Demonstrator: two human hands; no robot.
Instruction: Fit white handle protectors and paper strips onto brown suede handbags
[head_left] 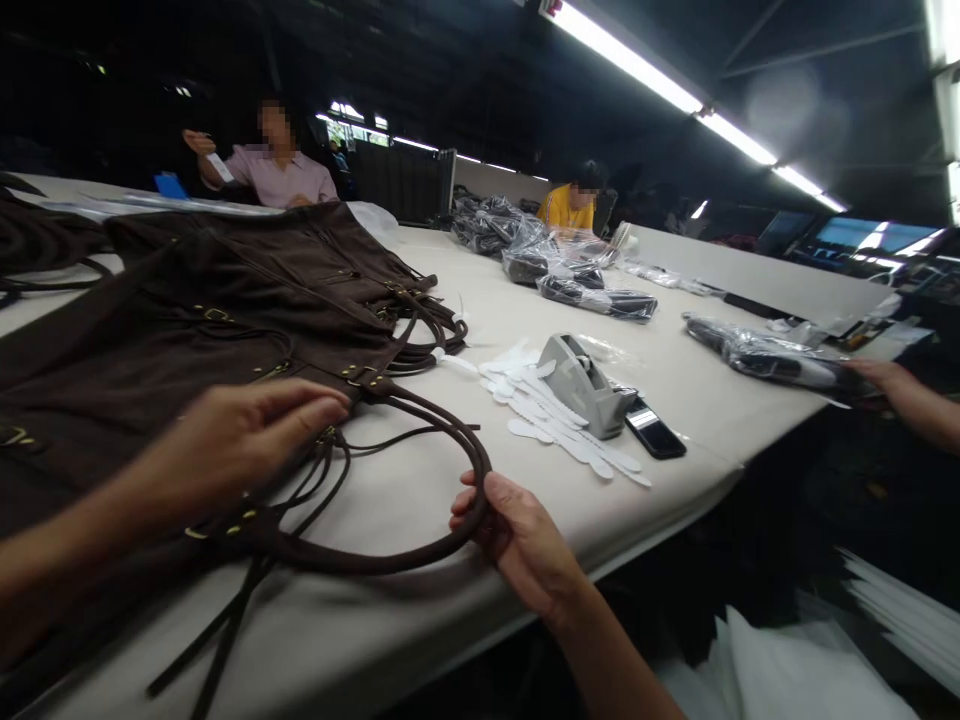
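**Workshop table (712, 405) bears unwrapped brown bags (270, 260) at left, plastic-wrapped parcels (596, 298) at right**

Dark and brass-buckled, the bags lie spread across the left side. Behind them is a person in a pink shirt (300, 180), one hand raised. The wearer's left hand (262, 430), blurred, is over the nearest bag (82, 470), fingers drawn close together; whether it grips anything, I cannot tell. That bag's looped handle (360, 562) runs out over the table to the right hand (517, 540), which pinches its outer curve between thumb and fingers.

Beyond lie loose white scalloped strips (555, 420), a grey tape dispenser (581, 385) and a phone (655, 428). Parcels sit farther back, near a person in yellow (566, 207); at far right a co-worker's hand (885, 378) touches another wrapped parcel (757, 350).

Wrapping looks finished on the parcels and not begun on the brown bags; the held handle shows no white strip.
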